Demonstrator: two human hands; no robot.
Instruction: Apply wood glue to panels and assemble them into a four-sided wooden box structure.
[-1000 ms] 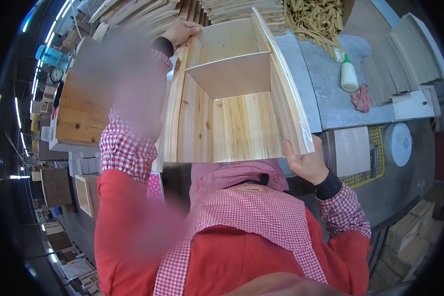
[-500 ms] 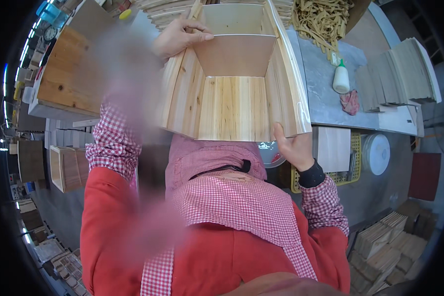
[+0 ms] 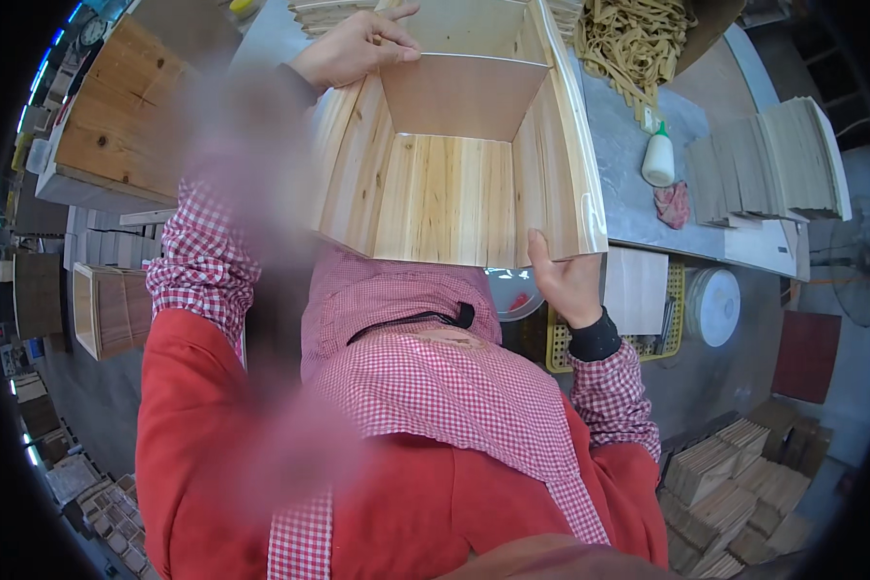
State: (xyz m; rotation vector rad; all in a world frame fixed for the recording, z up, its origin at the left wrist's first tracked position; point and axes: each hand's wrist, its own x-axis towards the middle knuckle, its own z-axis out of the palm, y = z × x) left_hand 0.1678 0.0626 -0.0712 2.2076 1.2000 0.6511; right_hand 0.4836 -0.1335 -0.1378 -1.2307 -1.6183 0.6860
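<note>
Fingers of left hand (image 3: 358, 46) are nearly closed in a pinch at the divider's (image 3: 464, 95) upper left corner, seemingly to steady it; those of right hand (image 3: 565, 280) curl round the near right corner of box (image 3: 561, 159), thumb inside, apparently bearing that end. Box lies between both hands, open side up, near edge before apron (image 3: 435, 377). Beyond, on bench (image 3: 623, 188): capped bottle (image 3: 658, 159) and crumpled cloth (image 3: 671, 205), presumably within easy reach; strips (image 3: 628, 48), heaped; boards (image 3: 778, 159), stacked.
</note>
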